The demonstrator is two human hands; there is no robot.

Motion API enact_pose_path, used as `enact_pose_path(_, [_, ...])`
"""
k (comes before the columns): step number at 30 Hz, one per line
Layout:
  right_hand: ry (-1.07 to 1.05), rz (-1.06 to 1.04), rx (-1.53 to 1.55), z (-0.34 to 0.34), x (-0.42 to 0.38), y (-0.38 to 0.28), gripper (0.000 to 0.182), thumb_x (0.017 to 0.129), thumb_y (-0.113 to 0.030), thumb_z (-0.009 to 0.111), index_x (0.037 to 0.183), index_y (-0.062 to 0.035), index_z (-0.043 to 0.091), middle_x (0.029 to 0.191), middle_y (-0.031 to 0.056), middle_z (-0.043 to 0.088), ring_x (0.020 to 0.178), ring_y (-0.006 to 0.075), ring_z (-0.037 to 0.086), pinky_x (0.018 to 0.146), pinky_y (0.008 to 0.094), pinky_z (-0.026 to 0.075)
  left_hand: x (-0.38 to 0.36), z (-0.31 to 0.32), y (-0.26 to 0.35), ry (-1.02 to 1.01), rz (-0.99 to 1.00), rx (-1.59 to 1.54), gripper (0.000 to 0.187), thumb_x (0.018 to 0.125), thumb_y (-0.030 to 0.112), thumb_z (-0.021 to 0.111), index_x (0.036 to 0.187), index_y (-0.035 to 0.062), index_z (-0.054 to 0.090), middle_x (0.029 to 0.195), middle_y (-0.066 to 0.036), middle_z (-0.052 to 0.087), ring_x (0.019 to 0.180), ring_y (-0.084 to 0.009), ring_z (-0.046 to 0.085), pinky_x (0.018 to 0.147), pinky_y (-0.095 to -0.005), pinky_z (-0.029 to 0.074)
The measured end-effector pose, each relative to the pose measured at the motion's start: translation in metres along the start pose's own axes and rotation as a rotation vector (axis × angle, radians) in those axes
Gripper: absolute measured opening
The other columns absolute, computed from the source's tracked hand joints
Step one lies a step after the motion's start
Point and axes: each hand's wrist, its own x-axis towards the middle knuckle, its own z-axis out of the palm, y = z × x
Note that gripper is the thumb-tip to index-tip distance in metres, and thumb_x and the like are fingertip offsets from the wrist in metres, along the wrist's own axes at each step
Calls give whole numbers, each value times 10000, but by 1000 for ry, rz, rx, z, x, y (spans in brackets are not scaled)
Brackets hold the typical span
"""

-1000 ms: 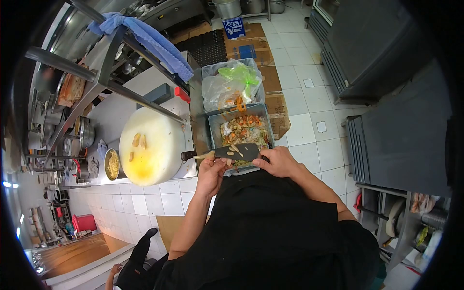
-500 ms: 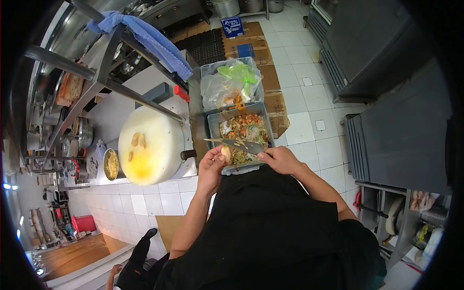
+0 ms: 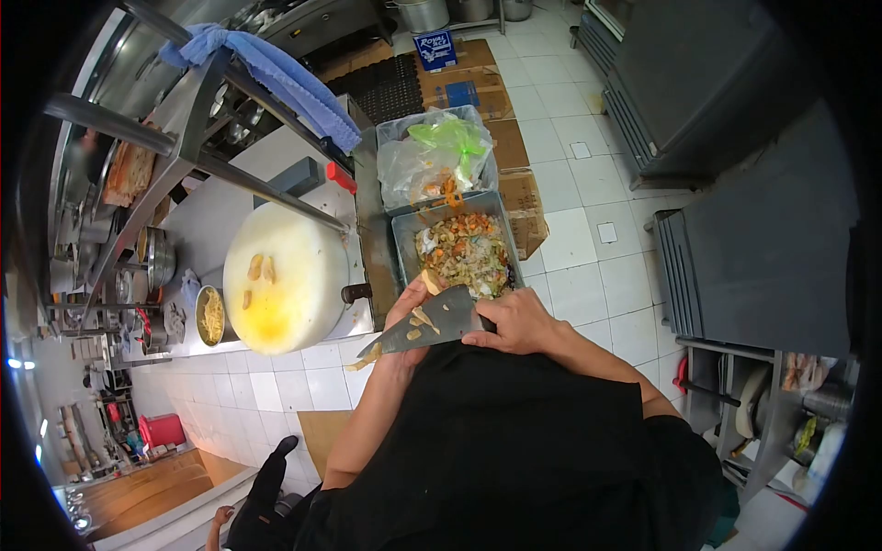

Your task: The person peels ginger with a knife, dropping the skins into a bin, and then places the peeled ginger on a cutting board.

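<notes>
My right hand (image 3: pixel 524 323) is closed round the handle of a broad-bladed kitchen knife (image 3: pixel 450 323). Thin peel scraps cling to the blade, and a longer strip hangs at its tip. Partly behind the blade, my left hand (image 3: pixel 404 310) grips a pale yellow piece of ginger (image 3: pixel 430 281), peeled on the side that shows. Both hands are above the near edge of a grey bin (image 3: pixel 401 248) of mixed food scraps (image 3: pixel 464 248). To the left, several tan ginger pieces (image 3: pixel 254 267) lie on a thick round white chopping block (image 3: pixel 299 239), stained yellow near its front.
A second bin (image 3: pixel 390 174) with plastic bags adjoins the scrap bin. Left on the steel counter stands a metal bowl (image 3: pixel 211 315) of yellow shreds. A dark knife handle (image 3: pixel 356 292) juts past the block. A steel shelf post (image 3: pixel 266 188) crosses above. Another person (image 3: pixel 262 500) is at lower left.
The knife has swung round and come nearer my body, its tip now pointing down-left across my left wrist. The ginger is raised slightly, still in my left hand.
</notes>
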Motion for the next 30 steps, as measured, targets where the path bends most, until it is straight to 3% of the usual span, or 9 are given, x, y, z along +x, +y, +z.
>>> enact_pose_path(18, [13,-78,-57,-3,-1,-3,611,859,-657,628,703,-70,565,543,160,594,530,385,630,493,488,491,-8,5,-4,19,-67,-18,260,1021,156,519,1228,7,574,1151,-125,650,1041,-237,667,895,-376,573])
enact_pose_path(24, [23,-39,-39,-5,-4,0,624,875,-674,593,717,-69,591,545,159,592,539,378,630,515,474,491,-8,13,-4,68,-29,37,275,1025,165,526,1205,-33,590,1072,-109,680,969,-198,678,859,-320,559])
enact_pose_path(27, [-7,6,-18,-6,-4,5,593,882,-628,619,707,-66,554,535,139,561,531,359,603,483,443,445,-7,6,-4,65,1,75,271,1025,147,527,1213,-39,583,1084,-106,683,958,-184,680,842,-294,557])
enact_pose_path(30, [-43,76,21,-11,-4,8,600,897,-634,589,714,-63,573,546,159,571,550,377,606,499,456,447,-7,1,-3,-54,5,40,262,1019,132,532,1232,-18,556,1106,-111,664,991,-185,673,888,-297,560])
